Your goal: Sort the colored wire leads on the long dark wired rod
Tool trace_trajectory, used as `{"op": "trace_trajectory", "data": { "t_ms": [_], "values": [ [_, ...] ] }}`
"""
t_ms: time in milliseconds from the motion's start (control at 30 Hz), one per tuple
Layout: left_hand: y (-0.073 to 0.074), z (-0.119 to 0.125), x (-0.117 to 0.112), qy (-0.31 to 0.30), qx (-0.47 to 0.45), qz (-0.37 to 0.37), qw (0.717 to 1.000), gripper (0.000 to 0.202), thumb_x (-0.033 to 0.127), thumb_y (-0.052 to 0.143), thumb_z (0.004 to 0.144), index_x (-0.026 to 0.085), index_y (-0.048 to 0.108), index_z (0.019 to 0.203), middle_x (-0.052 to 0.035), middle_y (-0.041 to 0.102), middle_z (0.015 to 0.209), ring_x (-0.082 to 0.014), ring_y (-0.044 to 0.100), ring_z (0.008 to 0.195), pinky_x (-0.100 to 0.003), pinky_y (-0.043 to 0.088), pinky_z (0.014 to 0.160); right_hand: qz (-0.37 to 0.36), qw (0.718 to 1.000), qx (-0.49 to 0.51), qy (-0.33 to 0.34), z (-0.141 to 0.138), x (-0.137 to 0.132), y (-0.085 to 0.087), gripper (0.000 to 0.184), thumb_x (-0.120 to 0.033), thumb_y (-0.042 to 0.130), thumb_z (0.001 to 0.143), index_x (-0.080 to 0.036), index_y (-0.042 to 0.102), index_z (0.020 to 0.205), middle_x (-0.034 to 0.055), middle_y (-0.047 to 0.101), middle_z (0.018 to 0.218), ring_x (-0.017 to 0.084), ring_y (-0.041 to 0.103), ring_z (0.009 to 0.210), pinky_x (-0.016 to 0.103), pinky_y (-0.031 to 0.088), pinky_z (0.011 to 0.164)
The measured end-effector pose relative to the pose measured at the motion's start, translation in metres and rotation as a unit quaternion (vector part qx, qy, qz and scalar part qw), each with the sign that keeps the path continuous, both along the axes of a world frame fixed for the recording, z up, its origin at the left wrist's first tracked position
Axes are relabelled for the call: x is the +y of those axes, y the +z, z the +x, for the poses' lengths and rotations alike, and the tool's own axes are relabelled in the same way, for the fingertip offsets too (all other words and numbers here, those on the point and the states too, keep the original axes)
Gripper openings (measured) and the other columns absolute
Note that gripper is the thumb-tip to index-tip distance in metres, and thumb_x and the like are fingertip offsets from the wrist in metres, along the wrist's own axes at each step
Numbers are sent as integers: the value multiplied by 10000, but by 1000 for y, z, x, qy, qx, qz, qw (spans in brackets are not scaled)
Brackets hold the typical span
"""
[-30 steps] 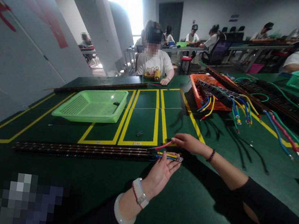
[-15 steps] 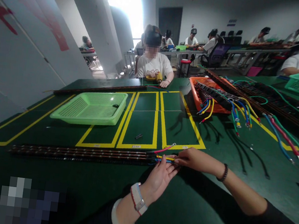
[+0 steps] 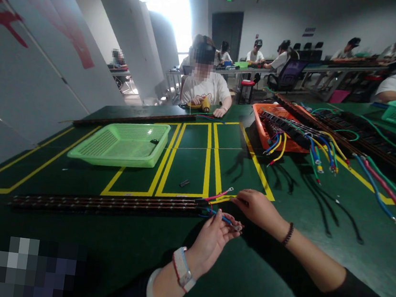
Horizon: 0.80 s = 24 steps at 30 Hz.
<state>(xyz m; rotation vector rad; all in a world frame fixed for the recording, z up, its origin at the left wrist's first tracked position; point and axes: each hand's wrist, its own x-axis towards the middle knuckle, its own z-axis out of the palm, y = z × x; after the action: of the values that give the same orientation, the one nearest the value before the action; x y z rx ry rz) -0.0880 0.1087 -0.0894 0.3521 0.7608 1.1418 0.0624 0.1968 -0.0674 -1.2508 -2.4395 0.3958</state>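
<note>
A long dark strip assembly (image 3: 104,202) with copper-coloured rails lies across the table in front of me, its wires coming out at the right end. My left hand (image 3: 212,242), palm up, has its fingers closed round a blue wire (image 3: 226,220) with a metal terminal at its tip. Above it, my right hand (image 3: 254,206) pinches the end of a yellow wire (image 3: 222,199); its terminal is hidden by the fingers. A red wire (image 3: 220,194) with a ring terminal sticks up free beside the yellow one.
A light green basket (image 3: 117,158) stands at the left, with a small dark part inside. Small dark pieces (image 3: 184,183) lie in a yellow-taped box. At right, an orange basket (image 3: 259,122) carries wired strips. Across the table a person (image 3: 205,89) has a yellow power tool (image 3: 205,104).
My right hand has drawn the yellow wire up and away from the blue one. The blue wire stays in my left hand, its terminal now showing.
</note>
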Motion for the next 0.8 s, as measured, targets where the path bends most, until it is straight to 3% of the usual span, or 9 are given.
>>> {"op": "trace_trajectory", "data": {
  "t_ms": [100, 267, 433, 533, 800],
  "values": [
    [1, -1, 0, 2, -11, -5, 1000, 314, 410, 488, 900, 113, 581, 858, -109, 668, 854, -209, 643, 872, -370, 462, 861, -18, 1000, 17, -2, 2, 2, -6, 265, -301, 491, 921, -157, 625, 745, 55, 620, 745, 152, 566, 700, 248, 390, 628],
    [0, -1, 1, -8, -20, -18, 1000, 245, 353, 532, 886, 115, 588, 881, -117, 667, 915, -220, 629, 933, -381, 448, 892, -118, 993, -5, 9, 8, 7, -8, 299, -394, 520, 900, -168, 637, 742, 42, 625, 688, 136, 543, 602, 245, 348, 545],
    [-2, -1, 1, -15, -25, -14, 999, 246, 359, 531, 887, 121, 594, 893, -111, 666, 928, -218, 622, 955, -382, 442, 910, -131, 990, -42, -21, 13, 7, 6, 317, -448, 513, 891, -179, 641, 785, 45, 640, 714, 127, 536, 595, 240, 318, 526],
    [-3, -2, 0, -15, -25, -12, 1000, 272, 381, 519, 890, 120, 590, 913, -117, 668, 945, -222, 624, 961, -394, 435, 927, -127, 989, -69, -27, 16, 2, 19, 374, -476, 494, 893, -172, 625, 720, 44, 624, 669, 118, 507, 564, 244, 281, 500],
    [8, -2, -1, -13, -25, -21, 999, 340, 418, 438, 921, 126, 604, 979, -131, 666, 1059, -216, 606, 1039, -399, 396, 1002, -182, 973, -136, 43, 11, -21, 28, 327, -437, 533, 864, -182, 697, 740, 39, 658, 665, 112, 502, 528, 237, 259, 479]
  ]
}}
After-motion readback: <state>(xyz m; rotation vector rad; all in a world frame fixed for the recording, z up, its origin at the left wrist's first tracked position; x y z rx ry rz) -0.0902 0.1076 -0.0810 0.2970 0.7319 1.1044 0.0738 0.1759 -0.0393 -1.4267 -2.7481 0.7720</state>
